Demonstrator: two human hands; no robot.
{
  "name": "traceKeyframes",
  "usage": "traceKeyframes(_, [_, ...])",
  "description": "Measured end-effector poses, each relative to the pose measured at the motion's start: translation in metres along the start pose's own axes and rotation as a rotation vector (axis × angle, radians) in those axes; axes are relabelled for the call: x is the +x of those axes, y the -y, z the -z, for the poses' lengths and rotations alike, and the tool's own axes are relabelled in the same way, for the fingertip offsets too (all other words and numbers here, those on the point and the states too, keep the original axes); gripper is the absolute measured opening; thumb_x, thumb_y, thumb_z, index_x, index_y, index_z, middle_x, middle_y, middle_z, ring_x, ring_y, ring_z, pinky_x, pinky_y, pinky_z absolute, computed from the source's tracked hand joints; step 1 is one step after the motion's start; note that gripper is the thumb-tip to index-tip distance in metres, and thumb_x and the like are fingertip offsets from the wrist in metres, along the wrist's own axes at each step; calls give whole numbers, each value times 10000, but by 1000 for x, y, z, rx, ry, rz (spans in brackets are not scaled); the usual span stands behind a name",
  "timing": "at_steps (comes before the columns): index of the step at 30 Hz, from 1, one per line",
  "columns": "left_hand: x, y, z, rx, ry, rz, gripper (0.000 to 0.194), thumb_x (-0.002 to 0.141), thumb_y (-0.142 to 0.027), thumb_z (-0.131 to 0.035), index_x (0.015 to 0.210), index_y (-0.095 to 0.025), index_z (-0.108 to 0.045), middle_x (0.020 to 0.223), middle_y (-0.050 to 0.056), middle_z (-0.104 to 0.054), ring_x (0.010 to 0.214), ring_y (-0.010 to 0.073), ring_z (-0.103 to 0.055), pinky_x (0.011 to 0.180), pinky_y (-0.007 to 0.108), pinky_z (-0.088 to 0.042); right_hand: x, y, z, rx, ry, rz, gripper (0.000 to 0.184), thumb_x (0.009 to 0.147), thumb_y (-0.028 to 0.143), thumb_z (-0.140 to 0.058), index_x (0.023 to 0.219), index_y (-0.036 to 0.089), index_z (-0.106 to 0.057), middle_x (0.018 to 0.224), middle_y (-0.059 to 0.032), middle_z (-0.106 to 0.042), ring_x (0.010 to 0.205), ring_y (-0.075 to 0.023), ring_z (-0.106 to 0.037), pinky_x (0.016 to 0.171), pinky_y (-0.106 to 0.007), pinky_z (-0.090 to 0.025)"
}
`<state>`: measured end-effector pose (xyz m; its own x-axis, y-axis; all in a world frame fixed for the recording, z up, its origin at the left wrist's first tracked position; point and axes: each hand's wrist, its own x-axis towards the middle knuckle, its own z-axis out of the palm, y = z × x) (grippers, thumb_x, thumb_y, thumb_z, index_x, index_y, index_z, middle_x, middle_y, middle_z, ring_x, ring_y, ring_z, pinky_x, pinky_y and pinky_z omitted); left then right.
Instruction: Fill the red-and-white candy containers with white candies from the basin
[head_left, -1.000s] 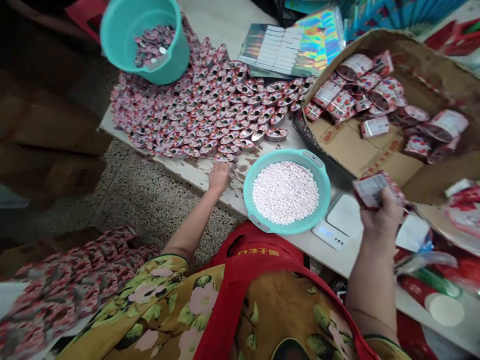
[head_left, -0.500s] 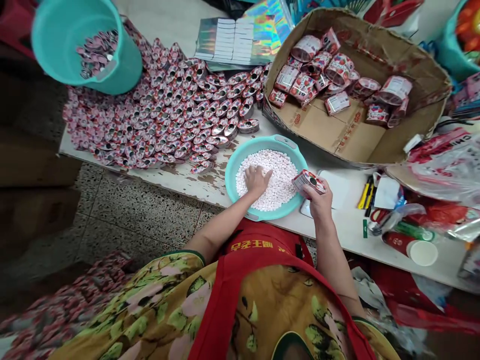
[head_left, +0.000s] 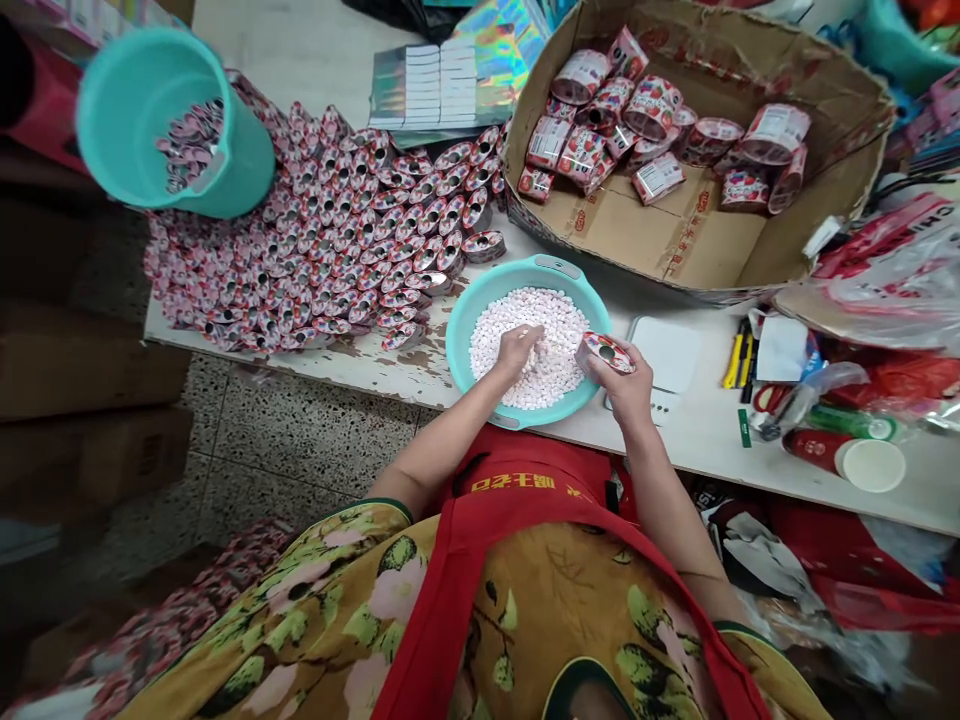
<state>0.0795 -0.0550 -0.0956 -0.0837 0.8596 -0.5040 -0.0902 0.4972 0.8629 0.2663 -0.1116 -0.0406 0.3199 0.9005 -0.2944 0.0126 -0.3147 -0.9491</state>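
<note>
Oval packet: one, red-and-white print, in the right hand at the right edge of the basin, oval end up, dark round spot at its centre; lettering too small to read.
Bucket: turquoise plastic, far left, small pinkish-grey pieces inside.
Packet rows: many, red-and-white print, packed close on the worn white table; labels too small to read.
Booklet stack: silvery, rainbow-sheened, behind the rows.
Left hand: in the basin, fingers bent inward among the pellets; whether it grips any cannot be told.
Basin: turquoise, grey handle insets, holding white pellets.
Apron: red, below the basin, yellow Chinese characters upside down to the camera.
Right hand: fingers closed around the packet.
Scale: white, flat, just beyond the right hand.
Carton: brown, cut low; fruit-print packets inside, red-printed tape on its floor, characters unclear.
Utility knife: yellow, right of the scale.
Cup: red, on its side.
Plastic bag: clear with red print, letters "CHI" legible.
</note>
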Motion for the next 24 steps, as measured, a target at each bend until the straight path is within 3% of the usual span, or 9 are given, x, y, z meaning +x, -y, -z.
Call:
traceKeyframes(5, [-29, -55, -2, -338, 137, -16, 410, 760, -516, -758, 701, -197, -508, 594, -35, -526, 422, 73, -432, 420, 223, -343, -12, -5, -34, -246, 185, 157, 443, 679, 404, -762, 1081, 222, -723, 1100, -63, -733, 1006, -245, -683, 978, -419, -524])
traceKeyframes(8, [-40, -71, -9, -403, 171, -118, 402, 798, -541, -705, 737, -195, -509, 655, -14, -574, 482, 92, -526, 463, 235, -431, -17, -8, -57, -314, 229, 222, 397, 697, 402, -709, 1049, 219, -712, 1070, -63, -730, 1000, -258, -677, 952, -415, -524])
traceKeyframes(11, [-42, -73, -13, -424, 156, -201, 378, 796, -523, -712, 778, -193, -528, 720, -1, -626, 585, 114, -607, 543, 246, -494, -19, -6, -70, -377, 190, 259, 347, 709, 408, -692, 993, 208, -697, 1014, -71, -721, 951, -265, -668, 884, -399, -532])
traceKeyframes(15, [-35, -69, -15, -422, 93, -189, 352, 798, -448, -745, 739, -198, -504, 646, -39, -560, 543, 99, -575, 544, 236, -468, -16, -1, -74, -481, 185, 284, 279, 709, 357, -691, 952, 222, -688, 975, -61, -709, 920, -263, -655, 824, -377, -529])
traceKeyframes(20, [-28, -69, -19, -369, 2, -209, 420, 816, -435, -758, 639, -191, -466, 567, -57, -489, 504, 72, -501, 587, 234, -462, -11, 1, -76, -496, 149, 252, 371, 694, 336, -712, 1049, 227, -700, 1037, -63, -729, 961, -279, -670, 858, -398, -533])
traceKeyframes(24, [-25, -71, -22, -327, -26, -153, 452, 806, -522, -759, 658, -192, -488, 577, -55, -506, 493, 74, -500, 559, 237, -453, -10, 6, -78, -533, 132, 225, 380, 686, 318, -715, 1056, 228, -708, 1038, -65, -732, 978, -296, -677, 871, -419, -539])
